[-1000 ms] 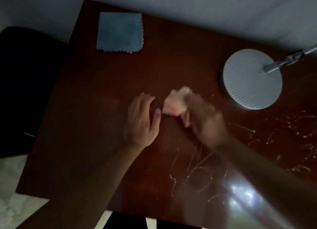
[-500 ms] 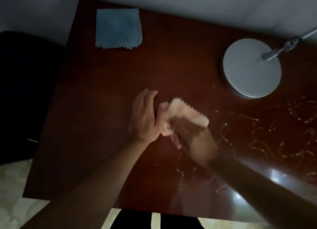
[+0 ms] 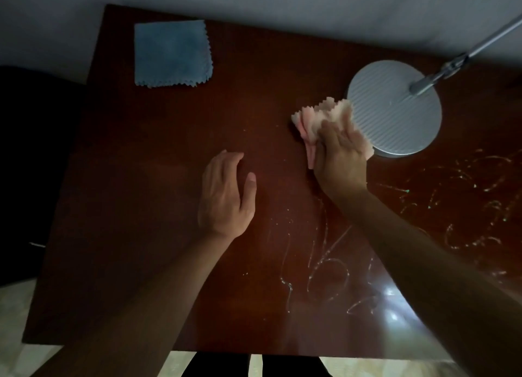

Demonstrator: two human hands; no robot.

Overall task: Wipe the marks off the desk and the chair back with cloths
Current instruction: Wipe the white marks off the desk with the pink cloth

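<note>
A dark red-brown desk (image 3: pixel 141 179) fills the view. Pale scribbled marks (image 3: pixel 324 266) cover its near middle and right side. My right hand (image 3: pixel 339 162) presses a bunched pink cloth (image 3: pixel 316 119) onto the desk, right beside the lamp base; its fingers lie over the cloth. My left hand (image 3: pixel 226 196) rests flat on the desk to the left, fingers relaxed, holding nothing. A folded blue cloth (image 3: pixel 172 53) lies at the far left corner. The dark chair (image 3: pixel 34 164) stands left of the desk, mostly lost in shadow.
A round grey lamp base (image 3: pixel 401 116) with a metal arm (image 3: pixel 463 57) stands at the far right of the desk. A wall runs behind the desk. Pale floor shows at the near edge.
My right hand has swept the pink cloth away from my left hand, up and to the right, to the lamp base. My left hand has stayed in place.
</note>
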